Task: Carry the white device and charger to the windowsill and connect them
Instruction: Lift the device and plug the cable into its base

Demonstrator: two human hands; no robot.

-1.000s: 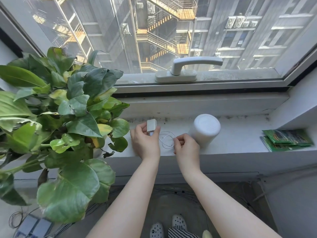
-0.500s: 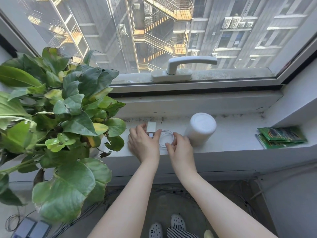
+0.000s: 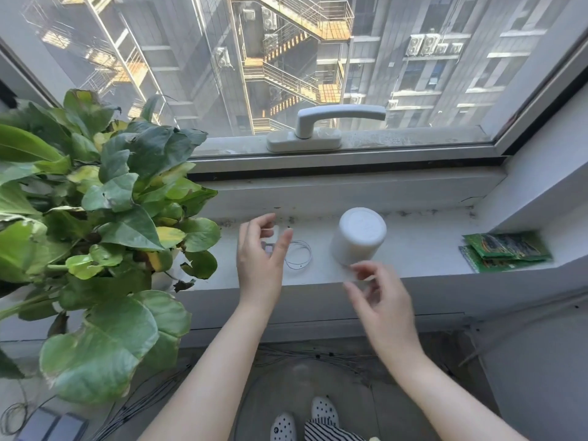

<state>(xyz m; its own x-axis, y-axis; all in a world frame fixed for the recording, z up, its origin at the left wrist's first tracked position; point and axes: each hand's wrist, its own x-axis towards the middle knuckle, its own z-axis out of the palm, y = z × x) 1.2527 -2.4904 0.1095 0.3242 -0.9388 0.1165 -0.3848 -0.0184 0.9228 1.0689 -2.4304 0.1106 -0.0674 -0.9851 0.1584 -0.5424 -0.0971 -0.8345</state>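
White device (image 3: 359, 239), a smooth cylinder, stood upright on the pale windowsill (image 3: 413, 249) at the centre of the frame, and we saw grime speckling the sill's back edge below the window frame. To its left lay the charger (image 3: 275, 232), a small white block mostly hidden behind our left hand, with its thin cable (image 3: 299, 254) coiled loosely on the sill between the hand and the device; we could not tell whether the cable reached the device. A leafy potted plant (image 3: 105, 224) filled the left side of the frame, its leaves reaching over the sill's left end. Two green packets (image 3: 506, 251) lay stacked at the right end of the sill, well apart from the device. A grey window handle (image 3: 321, 127) sat on the frame above, with buildings and yellow stairways beyond the glass. Below the sill we saw dark wires on the floor and patterned slippers (image 3: 302, 421) at the lower centre. Our left hand (image 3: 261, 253) hovered over the charger with fingers loosely spread and nothing gripped. Our right hand (image 3: 378, 297) was blurred at the lower right of the device, just beside its base, fingers parted and curled, holding nothing that we could make out.
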